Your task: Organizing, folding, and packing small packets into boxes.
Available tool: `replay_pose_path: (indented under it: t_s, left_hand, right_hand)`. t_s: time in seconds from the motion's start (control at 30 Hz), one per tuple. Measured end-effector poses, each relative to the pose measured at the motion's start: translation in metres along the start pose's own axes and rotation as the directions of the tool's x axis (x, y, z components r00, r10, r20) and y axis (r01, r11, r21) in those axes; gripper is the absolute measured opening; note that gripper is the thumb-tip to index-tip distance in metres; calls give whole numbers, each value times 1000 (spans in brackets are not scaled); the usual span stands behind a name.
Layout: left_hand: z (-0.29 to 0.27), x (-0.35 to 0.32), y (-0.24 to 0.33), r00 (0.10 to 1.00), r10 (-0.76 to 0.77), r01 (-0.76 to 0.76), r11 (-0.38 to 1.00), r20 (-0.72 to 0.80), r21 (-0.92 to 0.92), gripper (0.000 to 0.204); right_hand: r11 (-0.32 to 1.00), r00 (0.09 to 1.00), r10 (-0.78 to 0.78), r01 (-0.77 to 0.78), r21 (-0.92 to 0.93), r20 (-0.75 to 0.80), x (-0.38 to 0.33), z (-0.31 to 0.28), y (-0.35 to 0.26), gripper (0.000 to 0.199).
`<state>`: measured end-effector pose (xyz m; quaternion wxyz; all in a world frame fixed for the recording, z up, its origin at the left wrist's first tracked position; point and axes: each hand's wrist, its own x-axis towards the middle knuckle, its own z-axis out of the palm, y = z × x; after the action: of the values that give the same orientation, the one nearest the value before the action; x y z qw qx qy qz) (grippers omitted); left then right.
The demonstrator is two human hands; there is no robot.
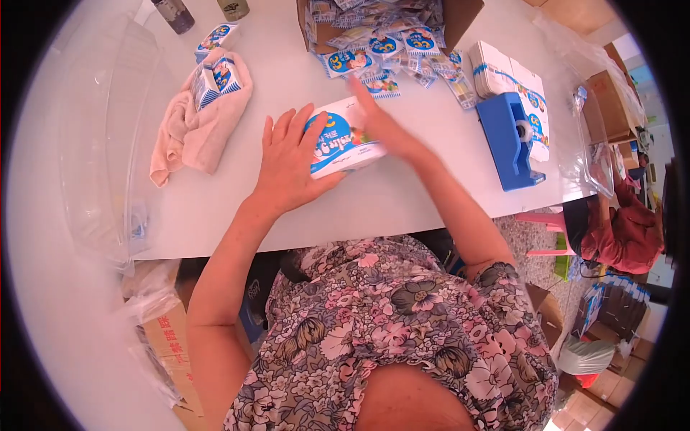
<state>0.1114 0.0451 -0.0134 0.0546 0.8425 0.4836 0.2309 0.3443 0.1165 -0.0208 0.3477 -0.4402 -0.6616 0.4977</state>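
A small white and blue carton [336, 136] is tilted above the white table in front of me. My left hand [289, 154] grips its left end, fingers over the top and thumb along the near side. At the carton's right end, my right hand [381, 128] touches it with fingers stretched out, slightly blurred. Just beyond, several blue and white wrapped packets [348, 62] spill from an open cardboard box [463, 18].
A pink cloth [205, 136] with wrapped packets [215, 79] lies left. Flat cartons [496, 70] and a blue tape dispenser [509, 140] are at right. Clear plastic covers [108, 144] stand at the table's left. Two bottles [172, 14] are at the far edge. Another person in red [622, 226] sits right.
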Motion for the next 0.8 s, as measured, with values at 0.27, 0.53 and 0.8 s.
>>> replay_pose_path:
  t_s: [0.27, 0.53, 0.8]
  left_hand:
    - [-4, 17, -3, 984, 114, -115, 993, 133, 1, 78]
    - [-4, -4, -10, 992, 120, -108, 972, 44, -209, 89]
    - [30, -41, 5, 984, -78, 170, 116, 162, -979, 90]
  right_hand:
    - [593, 937, -268, 343, -728, 223, -3, 26, -21, 77]
    - [605, 862, -450, 487, -630, 234, 12, 53, -3, 107]
    - [464, 926, -157, 376, -802, 343, -59, 34, -29, 134]
